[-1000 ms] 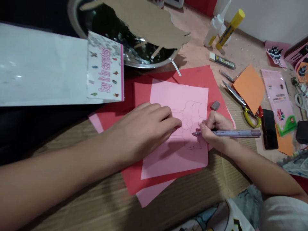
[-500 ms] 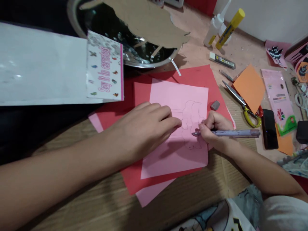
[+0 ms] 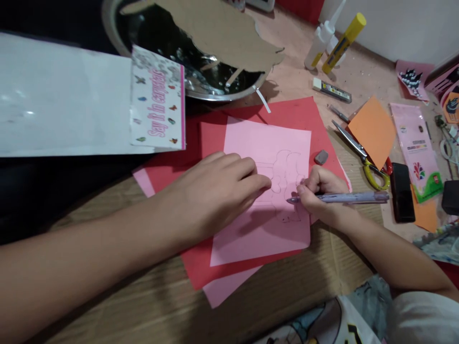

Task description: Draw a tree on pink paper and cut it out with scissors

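A pink sheet of paper (image 3: 263,143) with a pencilled outline lies on top of red sheets (image 3: 287,112). My left hand (image 3: 215,191) rests flat on the pink sheet, fingers stretched out and pressing it down beside the drawing. My right hand (image 3: 321,193) is closed around a pale purple mechanical pencil (image 3: 355,198), its tip touching the pink sheet at the right side of the outline. A small grey eraser (image 3: 321,156) sits on the red paper just above my right hand.
A metal bowl (image 3: 201,88) under a cardboard cutout (image 3: 222,28) stands at the back. Scissors (image 3: 362,155), orange paper (image 3: 373,130), glue bottles (image 3: 332,40), a lead case (image 3: 332,90) and a black object (image 3: 401,191) lie to the right. A white booklet (image 3: 71,100) is at left.
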`<state>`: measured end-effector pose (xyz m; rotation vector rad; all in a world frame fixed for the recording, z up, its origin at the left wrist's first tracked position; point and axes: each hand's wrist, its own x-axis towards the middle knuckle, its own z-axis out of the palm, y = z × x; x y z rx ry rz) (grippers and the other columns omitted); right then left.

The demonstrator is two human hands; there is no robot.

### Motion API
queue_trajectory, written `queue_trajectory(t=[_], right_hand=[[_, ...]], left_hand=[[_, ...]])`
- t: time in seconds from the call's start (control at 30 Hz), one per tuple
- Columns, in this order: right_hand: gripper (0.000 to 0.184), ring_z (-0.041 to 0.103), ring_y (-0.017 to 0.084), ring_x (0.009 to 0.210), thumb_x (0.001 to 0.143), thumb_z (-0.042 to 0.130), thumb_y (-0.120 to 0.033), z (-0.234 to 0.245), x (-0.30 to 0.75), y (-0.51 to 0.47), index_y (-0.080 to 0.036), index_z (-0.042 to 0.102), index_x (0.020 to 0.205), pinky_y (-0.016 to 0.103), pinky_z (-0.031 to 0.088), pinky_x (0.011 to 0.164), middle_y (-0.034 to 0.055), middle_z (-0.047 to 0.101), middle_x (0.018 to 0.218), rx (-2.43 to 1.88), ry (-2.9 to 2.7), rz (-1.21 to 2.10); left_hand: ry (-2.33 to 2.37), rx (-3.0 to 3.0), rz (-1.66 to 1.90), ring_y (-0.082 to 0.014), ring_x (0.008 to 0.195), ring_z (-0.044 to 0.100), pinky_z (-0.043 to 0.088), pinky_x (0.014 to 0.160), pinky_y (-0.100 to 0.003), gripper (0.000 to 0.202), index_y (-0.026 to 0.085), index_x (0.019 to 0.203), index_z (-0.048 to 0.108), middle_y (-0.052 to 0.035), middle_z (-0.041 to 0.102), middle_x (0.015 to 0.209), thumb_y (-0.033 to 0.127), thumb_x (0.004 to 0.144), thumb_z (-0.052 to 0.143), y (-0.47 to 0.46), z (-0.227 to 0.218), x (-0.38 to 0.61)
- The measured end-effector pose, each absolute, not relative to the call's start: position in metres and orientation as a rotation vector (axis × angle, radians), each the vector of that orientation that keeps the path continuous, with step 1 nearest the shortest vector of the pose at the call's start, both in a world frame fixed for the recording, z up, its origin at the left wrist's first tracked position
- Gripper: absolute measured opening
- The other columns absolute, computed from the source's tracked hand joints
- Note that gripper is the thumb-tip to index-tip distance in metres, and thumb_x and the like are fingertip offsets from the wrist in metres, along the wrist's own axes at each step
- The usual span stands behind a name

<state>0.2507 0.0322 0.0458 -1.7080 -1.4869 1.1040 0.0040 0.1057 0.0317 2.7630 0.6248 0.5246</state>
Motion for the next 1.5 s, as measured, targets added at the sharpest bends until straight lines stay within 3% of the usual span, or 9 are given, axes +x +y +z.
queue_trajectory(t=[0.27,0.53,1.03,1.2,1.4,1.5], right_hand=[[0.033,0.041,0.011,0.052,0.084,0.067,-0.027,0.05,0.251,0.033,-0.027,0.038,0.068,0.027,0.032,0.05,-0.0076,0.044,0.059,-1.697,-1.514,1.174],[0.034,0.04,0.012,0.054,0.084,0.069,-0.028,0.049,0.252,0.033,-0.027,0.038,0.069,0.027,0.035,0.052,-0.0074,0.045,0.06,-1.677,-1.498,1.155],[0.032,0.039,0.012,0.053,0.084,0.066,-0.025,0.054,0.253,0.034,-0.027,0.038,0.068,0.027,0.031,0.051,-0.0074,0.043,0.059,-1.671,-1.56,1.202],[0.031,0.04,0.012,0.052,0.085,0.063,-0.026,0.055,0.254,0.032,-0.027,0.038,0.067,0.028,0.036,0.052,-0.0068,0.045,0.058,-1.656,-1.57,1.243],[0.035,0.041,0.01,0.05,0.086,0.072,-0.028,0.052,0.254,0.033,-0.027,0.041,0.069,0.027,0.05,0.057,-0.0093,0.047,0.056,-1.596,-1.422,1.233],[0.036,0.044,0.009,0.043,0.088,0.072,-0.031,0.055,0.252,0.039,-0.027,0.041,0.07,0.024,0.05,0.051,-0.0106,0.05,0.052,-1.502,-1.329,1.311]], left_hand=[[0.621,2.776,0.533,-0.0225,0.074,0.057,0.036,0.067,-0.034,0.037,0.02,0.104,0.076,-0.0053,0.065,0.08,0.022,0.109,0.039,0.106,0.03,0.004],[0.637,2.775,0.476,-0.0229,0.075,0.06,0.04,0.067,-0.035,0.038,0.021,0.105,0.077,-0.0059,0.067,0.082,0.024,0.108,0.039,0.106,0.032,0.004],[0.627,2.779,0.537,-0.0234,0.074,0.057,0.036,0.067,-0.034,0.035,0.02,0.105,0.076,-0.0058,0.066,0.081,0.021,0.108,0.041,0.105,0.031,0.005],[0.632,2.77,0.538,-0.0231,0.075,0.058,0.036,0.067,-0.034,0.036,0.02,0.104,0.076,-0.0056,0.067,0.081,0.021,0.108,0.04,0.106,0.031,0.005],[0.624,2.778,0.574,-0.0242,0.074,0.06,0.04,0.067,-0.036,0.038,0.02,0.104,0.076,-0.0061,0.067,0.081,0.023,0.11,0.039,0.105,0.03,0.004],[0.743,2.792,0.594,-0.0286,0.09,0.068,0.05,0.079,-0.04,0.033,0.018,0.111,0.075,-0.011,0.073,0.097,0.028,0.11,0.044,0.109,0.034,0.008]])
